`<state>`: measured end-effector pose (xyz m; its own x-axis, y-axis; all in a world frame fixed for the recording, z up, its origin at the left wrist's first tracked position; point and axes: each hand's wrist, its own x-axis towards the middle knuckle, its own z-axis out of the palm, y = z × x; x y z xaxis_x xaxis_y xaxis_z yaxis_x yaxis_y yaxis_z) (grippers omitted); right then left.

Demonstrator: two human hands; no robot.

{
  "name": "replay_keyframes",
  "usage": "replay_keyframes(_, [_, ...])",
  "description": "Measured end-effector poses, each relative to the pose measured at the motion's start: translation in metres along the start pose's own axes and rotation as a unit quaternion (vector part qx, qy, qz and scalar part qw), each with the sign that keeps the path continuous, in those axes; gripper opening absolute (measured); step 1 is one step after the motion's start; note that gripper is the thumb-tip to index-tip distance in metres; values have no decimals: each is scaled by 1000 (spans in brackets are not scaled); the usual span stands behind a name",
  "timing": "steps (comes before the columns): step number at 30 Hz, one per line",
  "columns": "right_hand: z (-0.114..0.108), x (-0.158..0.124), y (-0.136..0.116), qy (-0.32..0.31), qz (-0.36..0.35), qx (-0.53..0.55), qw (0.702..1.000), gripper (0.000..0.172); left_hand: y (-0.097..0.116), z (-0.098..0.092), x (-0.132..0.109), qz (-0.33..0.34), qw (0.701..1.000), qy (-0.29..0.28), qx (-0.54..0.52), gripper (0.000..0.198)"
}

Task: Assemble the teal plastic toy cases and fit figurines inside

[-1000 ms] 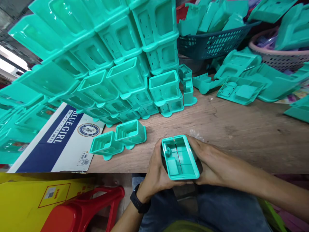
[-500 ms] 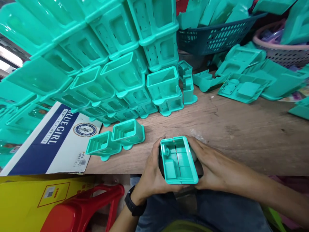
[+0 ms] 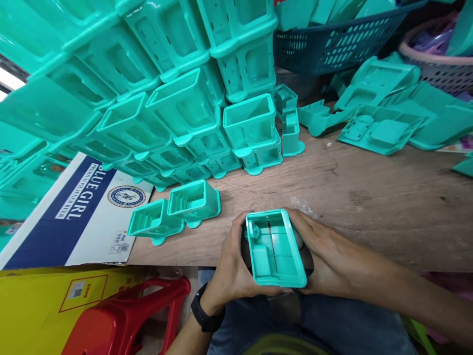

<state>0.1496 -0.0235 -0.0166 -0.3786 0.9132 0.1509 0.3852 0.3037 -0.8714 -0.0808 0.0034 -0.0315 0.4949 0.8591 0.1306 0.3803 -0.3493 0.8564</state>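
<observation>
Between my two hands is a teal plastic box (image 3: 284, 246), its open top turned toward me and a thin seam line running down the inside wall. My left hand (image 3: 234, 266) wraps its left side, with a dark watch on the wrist. Around the right side closes my right hand (image 3: 320, 246). The box is at the table's front edge, above my lap; its underside is hidden. Left of my hands, a stepped teal box (image 3: 194, 202) stands on the table beside a similar teal box (image 3: 155, 221).
Stacked teal boxes (image 3: 177, 113) rise at the back left. A white and blue carton (image 3: 92, 212) lies at the left. Loose teal panels (image 3: 384, 130) are piled at the right, before a dark blue basket (image 3: 340, 49) and a pink basket (image 3: 436, 61). Below stands a red stool (image 3: 121, 310).
The view has shifted slightly, closer over the table. The gap at the box's upper rim looks narrower, its two halves lying closer together. Both hands keep their hold.
</observation>
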Motion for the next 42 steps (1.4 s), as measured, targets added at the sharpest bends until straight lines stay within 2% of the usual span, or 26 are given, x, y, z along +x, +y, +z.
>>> replay_keyframes(9, [-11, 5, -5, -35, 9, 0, 999, 65, 0, 1, 0, 28, 1000, 2, 10, 124])
replay_keyframes(17, [-10, 7, 1, -29, -4, -5, 1000, 80, 2, 5, -1, -9, 1000, 10, -20, 130])
replay_keyframes(22, [-12, 3, 2, -34, -17, -34, 999, 88, 1, 4, 1, 4, 1000, -4, -9, 129])
replay_keyframes(33, [-11, 2, 4, -46, -16, -47, 998, 83, 4, 0, 0, 8, 1000, 6, -2, 127])
replay_keyframes(42, [-14, 3, 7, -57, -11, -42, 997, 83, 9, -10, 7, -10, 1000, -29, -4, 125])
